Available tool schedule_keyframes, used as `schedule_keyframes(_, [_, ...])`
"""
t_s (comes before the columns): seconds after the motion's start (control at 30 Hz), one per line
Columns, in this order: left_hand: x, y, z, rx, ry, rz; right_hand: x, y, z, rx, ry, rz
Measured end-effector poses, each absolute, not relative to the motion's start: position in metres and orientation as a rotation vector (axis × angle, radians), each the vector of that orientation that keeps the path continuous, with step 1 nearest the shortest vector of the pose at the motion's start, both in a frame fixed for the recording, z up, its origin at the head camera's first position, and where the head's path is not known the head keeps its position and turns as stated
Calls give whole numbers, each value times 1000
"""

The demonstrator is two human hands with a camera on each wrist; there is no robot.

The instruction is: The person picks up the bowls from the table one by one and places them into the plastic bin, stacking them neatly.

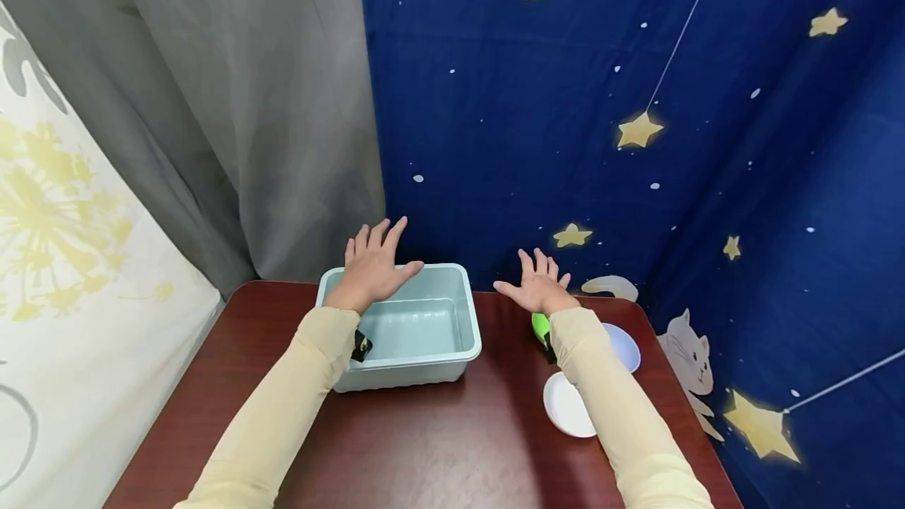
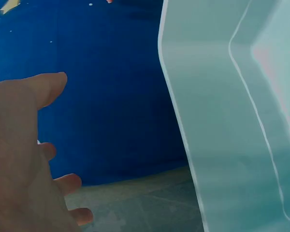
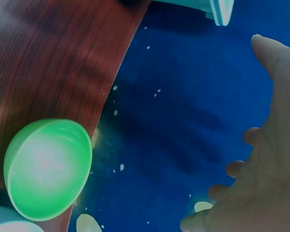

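Note:
My left hand (image 1: pixel 375 272) hovers over the left part of a pale blue-green plastic basin (image 1: pixel 406 374), fingers spread and holding nothing. In the left wrist view that hand (image 2: pixel 19 154) is apart from the basin's wall (image 2: pixel 203 96). Above the table's back right area, my right hand (image 1: pixel 539 289) is raised with its fingers spread, also holding nothing. Below it sits a green bowl (image 1: pixel 540 326), partly hidden by the wrist in the head view but plain in the right wrist view. A white bowl (image 1: pixel 566 407) and a light blue bowl (image 1: pixel 624 348) are partly covered by the right forearm.
The dark red wooden table (image 1: pixel 410 446) ends at a navy curtain (image 1: pixel 495 140) with stars. A grey curtain (image 1: pixel 283 140) hangs behind its left back, and a white patterned cloth (image 1: pixel 85 258) lies along the left side.

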State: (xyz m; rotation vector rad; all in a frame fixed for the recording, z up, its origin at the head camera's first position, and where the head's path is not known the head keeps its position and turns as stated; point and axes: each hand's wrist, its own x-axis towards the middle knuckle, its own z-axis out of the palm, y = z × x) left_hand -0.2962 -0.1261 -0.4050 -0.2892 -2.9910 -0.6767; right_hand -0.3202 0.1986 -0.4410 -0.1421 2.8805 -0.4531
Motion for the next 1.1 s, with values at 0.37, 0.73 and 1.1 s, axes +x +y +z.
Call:
schedule_keyframes(0.37, [-279, -139, -397, -257, -2904, -734, -312, 206, -442, -161, 2900, -526])
schedule_keyframes(0.73, [-262, -158, -394, -227, -2856, -786, -301, 221, -444, -180, 2904, -518])
schedule_keyframes(1.1, [-247, -183, -399, -204, -2880, -824, -292, 236, -443, -187, 2900, -576])
